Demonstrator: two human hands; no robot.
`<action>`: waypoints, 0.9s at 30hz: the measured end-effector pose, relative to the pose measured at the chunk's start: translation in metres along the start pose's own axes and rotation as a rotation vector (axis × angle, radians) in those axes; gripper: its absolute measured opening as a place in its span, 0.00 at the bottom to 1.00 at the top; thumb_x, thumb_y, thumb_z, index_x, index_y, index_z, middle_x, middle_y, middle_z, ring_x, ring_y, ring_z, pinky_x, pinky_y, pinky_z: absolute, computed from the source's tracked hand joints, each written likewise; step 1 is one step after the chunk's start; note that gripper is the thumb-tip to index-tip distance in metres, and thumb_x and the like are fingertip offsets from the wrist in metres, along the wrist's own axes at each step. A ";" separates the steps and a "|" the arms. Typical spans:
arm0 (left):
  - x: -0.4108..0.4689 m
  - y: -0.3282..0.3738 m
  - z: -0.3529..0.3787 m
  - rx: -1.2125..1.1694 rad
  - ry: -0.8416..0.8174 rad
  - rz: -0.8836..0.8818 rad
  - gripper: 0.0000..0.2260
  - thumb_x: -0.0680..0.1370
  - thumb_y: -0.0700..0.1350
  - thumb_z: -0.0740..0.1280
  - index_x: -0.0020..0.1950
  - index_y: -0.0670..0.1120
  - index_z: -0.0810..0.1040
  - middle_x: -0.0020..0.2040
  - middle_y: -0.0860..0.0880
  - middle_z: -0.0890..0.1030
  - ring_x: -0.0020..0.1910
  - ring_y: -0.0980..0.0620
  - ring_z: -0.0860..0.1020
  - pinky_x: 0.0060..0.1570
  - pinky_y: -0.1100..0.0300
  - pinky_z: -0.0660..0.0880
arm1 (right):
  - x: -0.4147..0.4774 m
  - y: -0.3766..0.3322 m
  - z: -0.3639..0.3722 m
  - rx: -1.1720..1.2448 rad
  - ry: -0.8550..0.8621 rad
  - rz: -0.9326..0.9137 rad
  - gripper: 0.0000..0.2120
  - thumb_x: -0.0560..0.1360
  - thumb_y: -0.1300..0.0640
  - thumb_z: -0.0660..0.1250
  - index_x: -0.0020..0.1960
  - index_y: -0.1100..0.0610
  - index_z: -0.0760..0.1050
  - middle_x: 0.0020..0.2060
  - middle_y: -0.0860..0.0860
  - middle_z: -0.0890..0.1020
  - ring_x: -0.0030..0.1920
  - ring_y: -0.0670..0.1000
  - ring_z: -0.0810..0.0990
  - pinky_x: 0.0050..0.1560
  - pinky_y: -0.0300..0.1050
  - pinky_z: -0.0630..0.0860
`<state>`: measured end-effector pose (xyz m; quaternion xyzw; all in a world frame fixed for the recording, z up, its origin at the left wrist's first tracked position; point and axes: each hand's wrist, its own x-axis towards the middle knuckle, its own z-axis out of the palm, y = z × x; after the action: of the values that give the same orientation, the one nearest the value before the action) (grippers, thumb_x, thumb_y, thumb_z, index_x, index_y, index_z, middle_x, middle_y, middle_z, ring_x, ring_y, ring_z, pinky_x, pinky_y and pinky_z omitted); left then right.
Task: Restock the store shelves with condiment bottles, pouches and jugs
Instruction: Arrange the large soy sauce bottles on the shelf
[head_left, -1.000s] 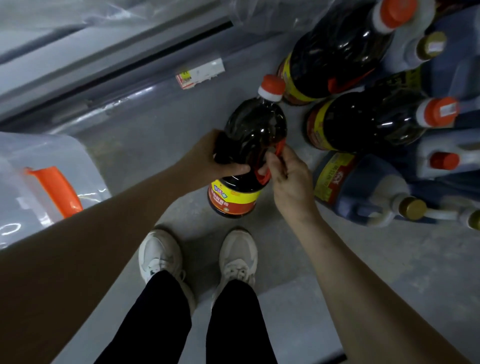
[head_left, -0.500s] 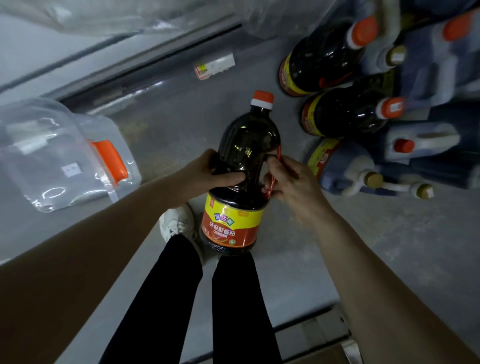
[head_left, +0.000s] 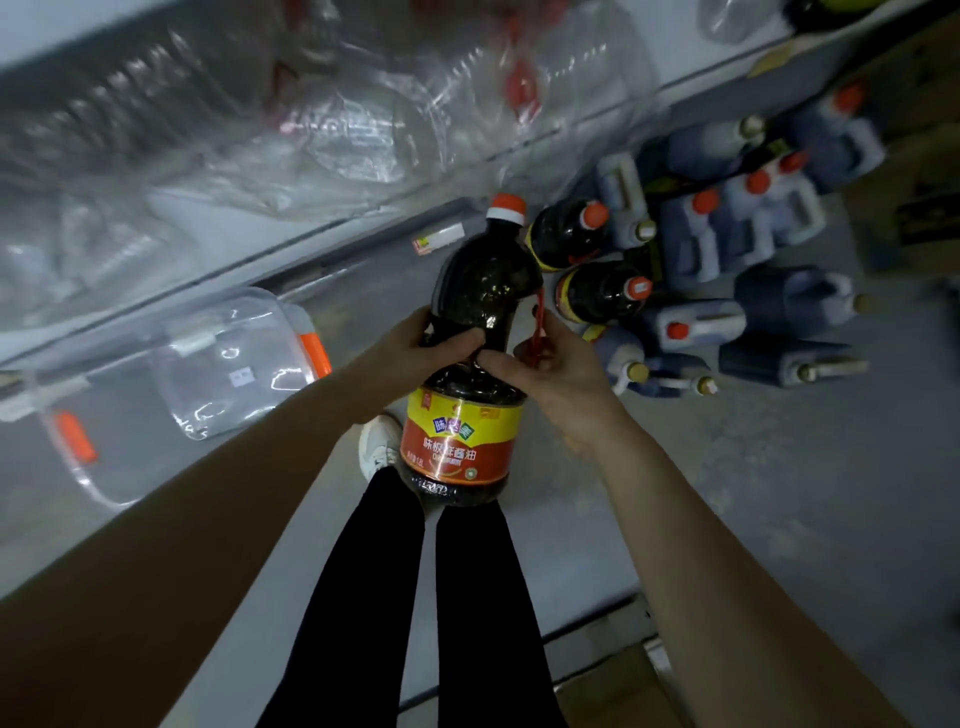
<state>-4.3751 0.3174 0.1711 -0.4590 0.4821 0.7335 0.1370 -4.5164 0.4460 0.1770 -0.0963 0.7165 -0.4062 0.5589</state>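
The person holds a large soy sauce bottle (head_left: 483, 291) in the air with both hands, in front of the body and above the legs. It is tilted so that its orange cap (head_left: 506, 208) points away and up towards the lower shelf edge, while the base hangs over the black trouser legs (head_left: 363, 597). Its red and yellow label (head_left: 460, 441) faces the camera.

The left hand (head_left: 410, 348) wraps the bottle's narrow waist from the left, its grip closed, with the thumb lying across the front of the dark plastic. The right hand (head_left: 556, 374) comes in from the right, its grip pinching the thin red carry handle (head_left: 537, 322) that runs down the bottle's side, with the thumb tip pressed on the waist just beside the left thumb.

On the grey floor (head_left: 779, 493) to the right stand two more dark bottles (head_left: 563, 239) with orange caps, packed against a cluster of bluish jugs (head_left: 691, 244) with moulded handles. To the left a clear plastic bin (head_left: 234, 358) with an orange clasp sits low by the shelving. A small price tag (head_left: 439, 239) is fixed on the shelf rail beyond the bottle. One white shoe (head_left: 379, 447) shows just left of the label.
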 end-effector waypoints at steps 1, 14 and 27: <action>-0.013 0.010 0.001 -0.019 -0.003 0.001 0.20 0.70 0.59 0.72 0.59 0.55 0.75 0.54 0.53 0.82 0.49 0.59 0.83 0.45 0.63 0.79 | -0.009 -0.012 0.002 0.014 0.002 -0.009 0.25 0.72 0.62 0.77 0.67 0.57 0.74 0.38 0.38 0.82 0.39 0.35 0.81 0.40 0.30 0.76; -0.183 0.120 0.006 -0.067 0.124 0.189 0.24 0.68 0.61 0.70 0.60 0.50 0.81 0.54 0.49 0.85 0.54 0.51 0.84 0.57 0.54 0.78 | -0.127 -0.161 0.009 0.006 -0.055 -0.213 0.22 0.73 0.62 0.76 0.65 0.56 0.77 0.45 0.44 0.87 0.47 0.43 0.86 0.45 0.35 0.80; -0.344 0.209 -0.005 0.002 0.387 0.510 0.27 0.67 0.68 0.70 0.55 0.48 0.81 0.51 0.48 0.86 0.52 0.49 0.84 0.55 0.51 0.80 | -0.244 -0.319 0.034 -0.224 -0.111 -0.547 0.19 0.70 0.52 0.80 0.58 0.48 0.80 0.38 0.43 0.84 0.42 0.44 0.84 0.44 0.41 0.79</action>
<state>-4.3209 0.2926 0.5688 -0.4543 0.5995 0.6427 -0.1453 -4.5005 0.3666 0.5722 -0.3691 0.6727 -0.4541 0.4528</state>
